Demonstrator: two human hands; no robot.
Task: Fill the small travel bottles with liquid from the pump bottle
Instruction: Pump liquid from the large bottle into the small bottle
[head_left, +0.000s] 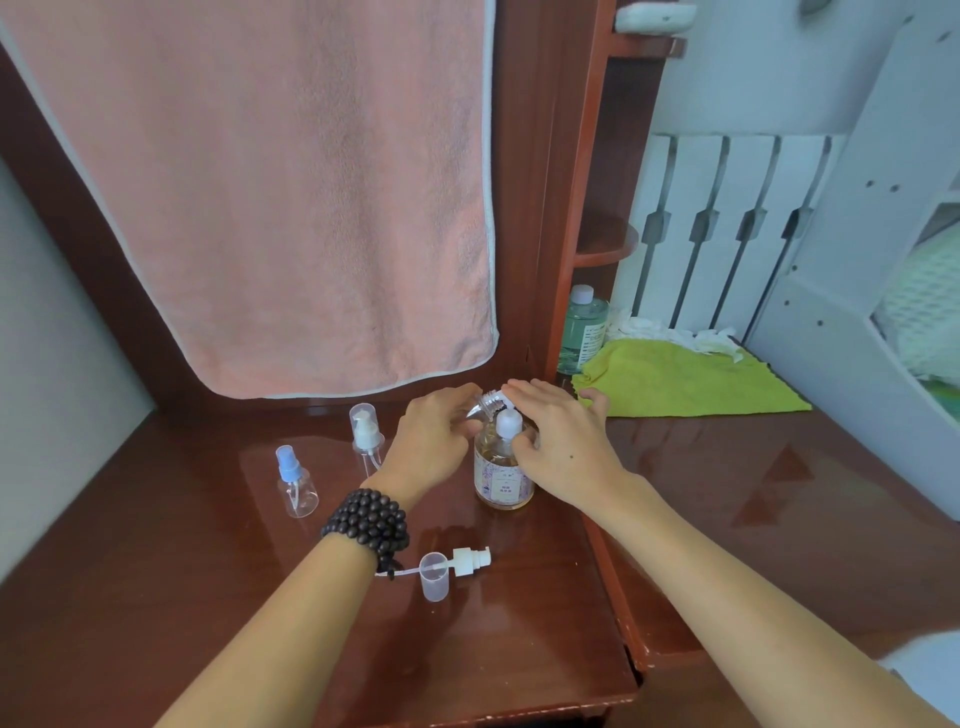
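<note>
Hands (434, 441) first: your left grip pinches a small clear bottle (485, 404) tilted at the pump bottle (503, 475) on the table (208, 597), your right hand (558, 441) flat on its pump, fingers straight

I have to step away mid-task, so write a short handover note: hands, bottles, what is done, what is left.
Left hand grips a tilted open travel bottle at the pump bottle. Right hand rests on the pump head.
Removed pump cap and clear cover lie near the front.
Blue spray bottle and white-pump bottle stand left, capped, apparently empty.
Left: pump, recap, fill those two.
</note>
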